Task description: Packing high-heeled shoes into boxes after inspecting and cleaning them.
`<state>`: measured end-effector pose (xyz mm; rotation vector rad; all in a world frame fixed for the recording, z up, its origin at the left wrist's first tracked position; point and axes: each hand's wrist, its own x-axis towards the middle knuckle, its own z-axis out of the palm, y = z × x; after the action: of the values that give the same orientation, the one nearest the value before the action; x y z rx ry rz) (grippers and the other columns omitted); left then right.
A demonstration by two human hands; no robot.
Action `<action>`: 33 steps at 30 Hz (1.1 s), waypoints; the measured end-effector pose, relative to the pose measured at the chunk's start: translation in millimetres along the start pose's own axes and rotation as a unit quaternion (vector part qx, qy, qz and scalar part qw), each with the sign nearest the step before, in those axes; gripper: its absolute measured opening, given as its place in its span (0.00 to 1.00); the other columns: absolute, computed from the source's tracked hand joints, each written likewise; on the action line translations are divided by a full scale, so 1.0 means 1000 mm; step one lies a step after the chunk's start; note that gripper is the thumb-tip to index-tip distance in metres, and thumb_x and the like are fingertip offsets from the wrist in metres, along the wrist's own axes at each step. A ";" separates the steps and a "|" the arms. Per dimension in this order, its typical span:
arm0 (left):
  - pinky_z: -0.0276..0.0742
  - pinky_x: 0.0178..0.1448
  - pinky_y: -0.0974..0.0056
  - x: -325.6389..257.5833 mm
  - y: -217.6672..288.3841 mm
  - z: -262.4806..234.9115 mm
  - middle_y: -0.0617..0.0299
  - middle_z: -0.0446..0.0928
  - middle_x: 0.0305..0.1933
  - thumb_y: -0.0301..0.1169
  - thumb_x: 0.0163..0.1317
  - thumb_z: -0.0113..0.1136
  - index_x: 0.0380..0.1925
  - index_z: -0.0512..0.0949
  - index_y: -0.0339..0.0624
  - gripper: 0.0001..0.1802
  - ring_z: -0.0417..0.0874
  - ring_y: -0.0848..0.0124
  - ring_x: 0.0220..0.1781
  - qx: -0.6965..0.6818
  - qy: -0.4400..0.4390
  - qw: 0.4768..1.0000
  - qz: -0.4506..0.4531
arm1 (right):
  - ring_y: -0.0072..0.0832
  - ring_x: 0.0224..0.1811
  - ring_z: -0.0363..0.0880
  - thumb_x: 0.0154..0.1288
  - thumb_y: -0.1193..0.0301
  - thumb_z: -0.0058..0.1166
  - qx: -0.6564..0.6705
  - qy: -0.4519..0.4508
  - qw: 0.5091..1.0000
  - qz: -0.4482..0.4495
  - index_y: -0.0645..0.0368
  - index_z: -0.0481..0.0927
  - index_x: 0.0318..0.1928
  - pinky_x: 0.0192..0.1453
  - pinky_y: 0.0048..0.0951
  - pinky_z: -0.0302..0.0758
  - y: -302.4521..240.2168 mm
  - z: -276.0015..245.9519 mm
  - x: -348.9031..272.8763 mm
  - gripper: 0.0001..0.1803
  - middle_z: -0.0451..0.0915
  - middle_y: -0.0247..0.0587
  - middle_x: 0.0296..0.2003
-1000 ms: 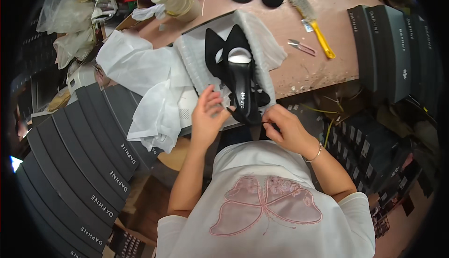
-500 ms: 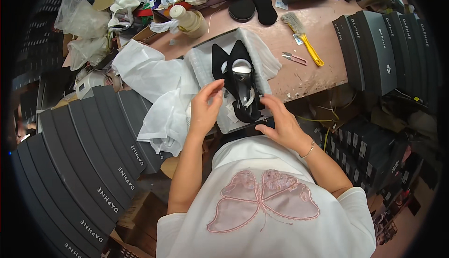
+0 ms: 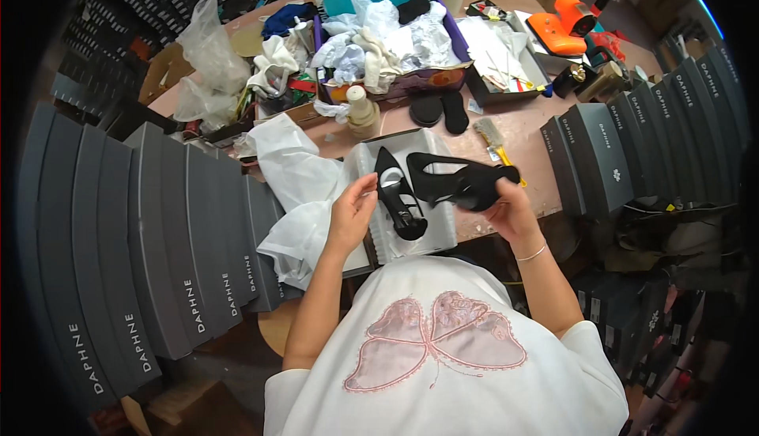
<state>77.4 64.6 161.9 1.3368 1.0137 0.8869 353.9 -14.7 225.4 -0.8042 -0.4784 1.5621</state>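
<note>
In my right hand (image 3: 512,213) is a pointed black high-heeled shoe (image 3: 458,179), gripped at its heel end and lifted, its toe pointing left. Its mate, another black shoe (image 3: 405,218), lies in the box with toe toward the far side and its insole showing. My left hand (image 3: 354,213) is beside that shoe at the box's left side, fingers loosely bent and apart from the thumb; whether the fingertips touch the shoe I cannot tell. Both are over an open shoe box (image 3: 444,234) lined with white tissue. More white tissue paper (image 3: 296,226) spills out to the left.
Dark grey shoe boxes (image 3: 158,238) stand in a row at my left, and others (image 3: 593,159) at the right. Beyond the open box are a capped bottle (image 3: 364,116), black oval pads (image 3: 427,109), a yellow-handled brush (image 3: 492,137) and a bin (image 3: 435,80) of crumpled paper.
My right hand has taken hold of one shoe and raised it out of the box to the right, turning it sideways. The view has tilted up, showing more of the table's far side.
</note>
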 end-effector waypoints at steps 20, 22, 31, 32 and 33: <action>0.48 0.72 0.37 0.041 -0.077 0.042 0.65 0.73 0.54 0.27 0.46 0.67 0.52 0.75 0.53 0.29 0.67 0.64 0.65 0.620 -0.342 0.675 0.208 | 0.39 0.48 0.82 0.64 0.52 0.49 0.296 0.100 0.943 -0.112 0.57 0.77 0.52 0.43 0.48 0.85 -0.005 -0.074 -0.065 0.25 0.81 0.43 0.49; 0.48 0.71 0.36 0.041 -0.068 0.026 0.64 0.72 0.55 0.27 0.42 0.69 0.54 0.73 0.52 0.34 0.67 0.63 0.64 0.564 -0.310 0.736 0.207 | 0.39 0.48 0.82 0.64 0.52 0.49 0.302 0.074 0.941 -0.130 0.56 0.77 0.52 0.41 0.47 0.85 -0.008 -0.077 -0.069 0.25 0.80 0.43 0.49; 0.41 0.77 0.51 -0.027 0.017 0.115 0.49 0.61 0.69 0.55 0.50 0.69 0.72 0.41 0.40 0.62 0.45 0.60 0.78 -0.365 -0.281 0.886 -0.058 | 0.36 0.51 0.80 0.57 0.51 0.47 0.346 0.023 0.938 -0.013 0.56 0.74 0.56 0.49 0.46 0.82 0.029 -0.024 -0.050 0.31 0.78 0.41 0.52; 0.44 0.77 0.54 -0.023 0.031 0.133 0.48 0.61 0.68 0.56 0.52 0.66 0.73 0.38 0.43 0.61 0.47 0.58 0.77 -0.408 -0.200 0.891 0.008 | 0.37 0.54 0.78 0.58 0.50 0.49 0.330 0.016 0.940 0.078 0.53 0.71 0.60 0.51 0.47 0.81 0.031 -0.003 -0.046 0.32 0.76 0.41 0.55; 0.53 0.75 0.53 -0.022 0.060 0.146 0.48 0.64 0.66 0.48 0.59 0.61 0.71 0.45 0.43 0.49 0.57 0.56 0.73 -0.449 -0.110 0.887 0.005 | 0.37 0.57 0.76 0.61 0.50 0.52 0.367 -0.017 0.926 0.093 0.52 0.68 0.63 0.51 0.50 0.80 0.051 -0.008 -0.048 0.33 0.74 0.41 0.57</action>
<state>210.6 -1.7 218.6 0.6176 0.3137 1.0039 325.1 -71.2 194.1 -0.2419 0.1794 1.7556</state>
